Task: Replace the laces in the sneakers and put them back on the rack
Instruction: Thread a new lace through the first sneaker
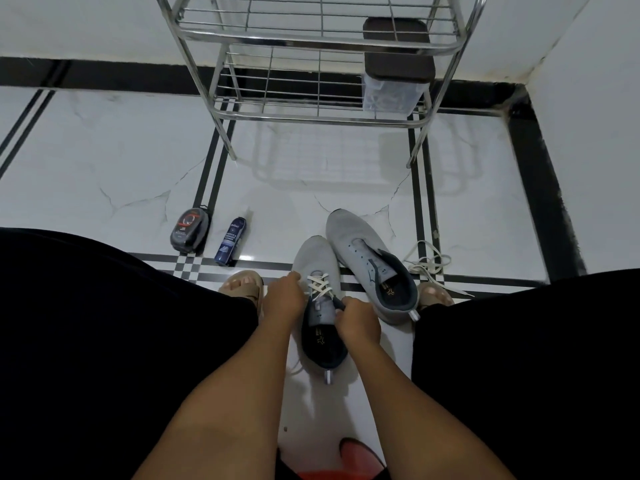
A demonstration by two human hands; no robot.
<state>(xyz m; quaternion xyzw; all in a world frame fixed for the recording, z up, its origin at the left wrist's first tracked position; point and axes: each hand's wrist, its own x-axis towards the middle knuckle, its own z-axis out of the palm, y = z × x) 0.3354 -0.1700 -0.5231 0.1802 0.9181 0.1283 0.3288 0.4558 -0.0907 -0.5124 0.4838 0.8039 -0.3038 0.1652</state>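
Two grey sneakers lie on the tiled floor between my knees. The near sneaker (317,271) has a white lace (319,285) crossed through its lower eyelets. My left hand (282,297) rests against its left side, fingers curled at the lace. My right hand (356,318) pinches the shoe's right eyelet edge near the tongue. The far sneaker (360,251) has no lace in it. A loose white lace (427,263) lies on the floor to its right. The metal rack (311,39) stands ahead against the wall.
A dark-lidded clear container (394,77) sits on the rack's right side. A shoe-polish sponge case (190,230) and a blue cleaner bottle (230,240) stand on the floor at left. My sandalled feet (242,285) flank the sneakers. A red object (360,455) lies below.
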